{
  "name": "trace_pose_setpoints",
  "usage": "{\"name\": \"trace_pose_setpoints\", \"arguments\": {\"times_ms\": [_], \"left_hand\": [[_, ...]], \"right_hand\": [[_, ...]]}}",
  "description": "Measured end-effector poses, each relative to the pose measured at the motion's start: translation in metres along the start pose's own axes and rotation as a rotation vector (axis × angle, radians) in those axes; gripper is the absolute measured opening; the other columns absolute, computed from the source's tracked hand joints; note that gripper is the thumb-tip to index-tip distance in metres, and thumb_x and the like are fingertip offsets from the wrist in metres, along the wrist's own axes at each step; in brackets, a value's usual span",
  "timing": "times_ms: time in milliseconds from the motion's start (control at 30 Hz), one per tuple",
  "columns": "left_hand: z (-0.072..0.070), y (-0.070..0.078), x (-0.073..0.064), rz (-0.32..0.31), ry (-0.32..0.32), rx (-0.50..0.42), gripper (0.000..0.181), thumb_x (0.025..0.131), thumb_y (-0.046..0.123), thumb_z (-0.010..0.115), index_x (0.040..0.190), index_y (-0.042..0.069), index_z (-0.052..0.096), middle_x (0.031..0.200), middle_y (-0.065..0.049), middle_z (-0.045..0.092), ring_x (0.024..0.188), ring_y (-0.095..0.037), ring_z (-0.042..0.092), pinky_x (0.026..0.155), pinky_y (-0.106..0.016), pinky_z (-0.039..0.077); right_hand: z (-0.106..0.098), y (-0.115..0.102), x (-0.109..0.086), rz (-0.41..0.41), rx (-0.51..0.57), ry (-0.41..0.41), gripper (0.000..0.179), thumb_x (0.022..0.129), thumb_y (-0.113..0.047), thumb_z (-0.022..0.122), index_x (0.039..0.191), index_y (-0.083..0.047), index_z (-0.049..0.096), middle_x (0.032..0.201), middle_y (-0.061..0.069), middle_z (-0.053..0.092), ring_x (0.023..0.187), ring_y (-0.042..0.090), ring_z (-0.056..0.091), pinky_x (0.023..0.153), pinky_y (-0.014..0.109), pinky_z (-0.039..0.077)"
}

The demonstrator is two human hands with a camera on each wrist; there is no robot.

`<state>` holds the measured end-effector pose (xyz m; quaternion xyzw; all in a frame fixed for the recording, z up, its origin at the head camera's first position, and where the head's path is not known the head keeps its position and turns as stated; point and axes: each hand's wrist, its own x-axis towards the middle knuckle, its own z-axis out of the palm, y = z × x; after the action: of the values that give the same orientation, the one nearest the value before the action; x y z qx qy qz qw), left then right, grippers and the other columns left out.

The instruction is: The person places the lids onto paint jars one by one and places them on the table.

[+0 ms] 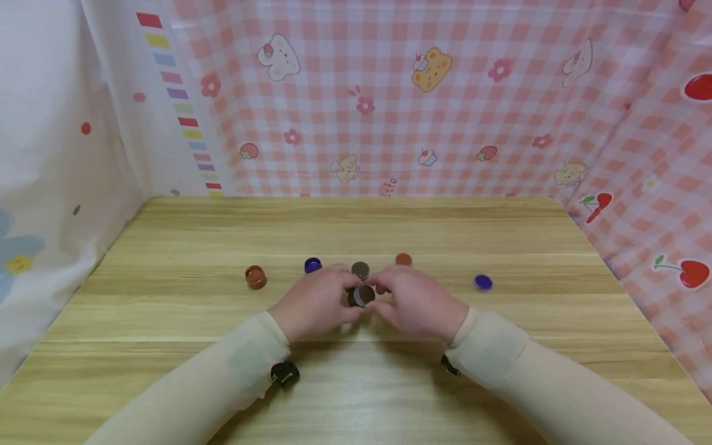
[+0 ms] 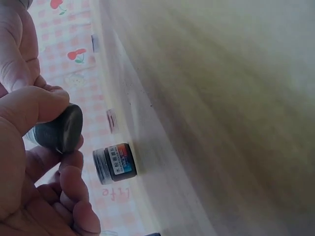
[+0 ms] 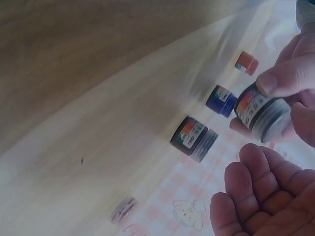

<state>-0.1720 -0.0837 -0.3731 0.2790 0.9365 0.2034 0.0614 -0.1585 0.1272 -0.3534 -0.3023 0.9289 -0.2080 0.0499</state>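
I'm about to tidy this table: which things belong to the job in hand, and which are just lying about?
In the job:
Held jar, gripped by the left hand
Its clear-sided lid, with the right hand close beside it

Lying about, though probably from the same set:
Closed dark jar
Open blue jar
Open orange jar
Loose blue lid
Loose orange lid

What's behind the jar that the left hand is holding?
Behind the held jar stands another jar, lid on. In the head view, the left hand and held jar block its base, so that part can't be seen from there.
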Motion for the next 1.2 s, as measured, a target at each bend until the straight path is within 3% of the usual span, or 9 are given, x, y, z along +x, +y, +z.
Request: {"name": "trace_pose_setpoints", "arguments": {"times_ms": [300,533,667,900,1200], "left_hand": [[0.001,-0.004,0.004,-0.069,-0.022,-0.052,0.015,0.088,0.03,0.085,0.094,0.022,0.073,0.093,0.006,0.064,0.081,-0.013,0.058,0.076,-0.033,0.05],[0.002,-0.004,0.008,-0.142,-0.051,-0.089,0.019,0.087,0.03,0.087,0.096,0.023,0.073,0.089,0.01,0.067,0.082,-0.012,0.061,0.078,-0.033,0.051],[0.003,-0.002,0.01,-0.161,-0.074,-0.035,0.025,0.087,0.034,0.087,0.104,0.021,0.074,0.09,0.009,0.068,0.083,-0.012,0.061,0.081,-0.034,0.052],[0.004,0.002,0.015,-0.157,-0.114,0.068,0.037,0.086,0.039,0.087,0.115,0.017,0.076,0.101,0.006,0.073,0.084,-0.011,0.061,0.079,-0.032,0.051],[0.002,0.006,0.018,-0.168,-0.164,0.1,0.04,0.086,0.04,0.088,0.114,0.015,0.074,0.098,0.005,0.07,0.083,-0.015,0.059,0.075,-0.032,0.049]], "right_hand": [[-0.012,0.017,-0.003,0.028,-0.009,0.054,0.038,0.1,-0.025,0.072,0.128,0.001,0.069,0.113,0.015,0.075,0.103,0.029,0.071,0.091,0.046,0.058],[-0.023,0.03,-0.007,0.151,0.023,0.079,0.039,0.103,-0.027,0.068,0.133,-0.001,0.069,0.129,0.015,0.073,0.118,0.031,0.069,0.102,0.05,0.055],[-0.027,0.035,-0.01,0.19,0.034,0.081,0.037,0.104,-0.028,0.067,0.134,-0.006,0.07,0.135,0.011,0.071,0.124,0.03,0.067,0.106,0.05,0.052],[-0.029,0.043,-0.014,0.244,0.01,0.078,0.036,0.103,-0.03,0.068,0.13,-0.006,0.071,0.13,0.014,0.071,0.119,0.034,0.067,0.103,0.053,0.053],[-0.029,0.047,-0.016,0.242,-0.007,0.079,0.037,0.104,-0.03,0.067,0.13,-0.004,0.071,0.129,0.015,0.072,0.117,0.033,0.067,0.103,0.053,0.053]]}}
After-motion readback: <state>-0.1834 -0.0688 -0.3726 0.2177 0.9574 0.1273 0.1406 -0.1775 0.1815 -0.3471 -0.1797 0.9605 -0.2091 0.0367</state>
